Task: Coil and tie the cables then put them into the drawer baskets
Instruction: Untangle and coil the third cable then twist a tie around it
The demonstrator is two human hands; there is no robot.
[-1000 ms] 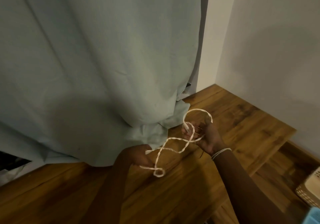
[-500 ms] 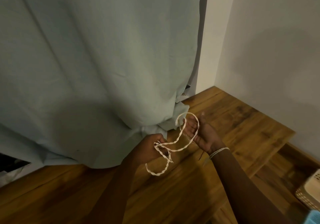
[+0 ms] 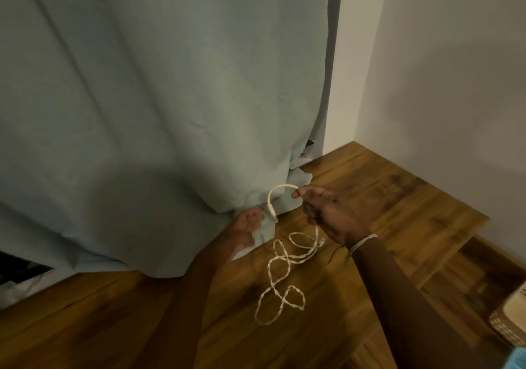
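A thin white twisted cable hangs in loose loops above the wooden floor. My right hand is shut on it, knuckles up. From its fingertips a short stiff arc of the cable curves up and left, ending near my left hand. My left hand is palm up with fingers apart, just left of that cable end and against the curtain hem. I cannot tell whether its fingertips touch the end. The lowest loops dangle at about the level of my forearms.
A pale blue-green curtain fills the left and pools on the wooden floor. White walls meet at the corner on the right. A woven basket sits at the right edge, with a blue object below it.
My left hand has let go of the loops and opened. The cable has dropped into long hanging loops from my right hand, which turned knuckles up.
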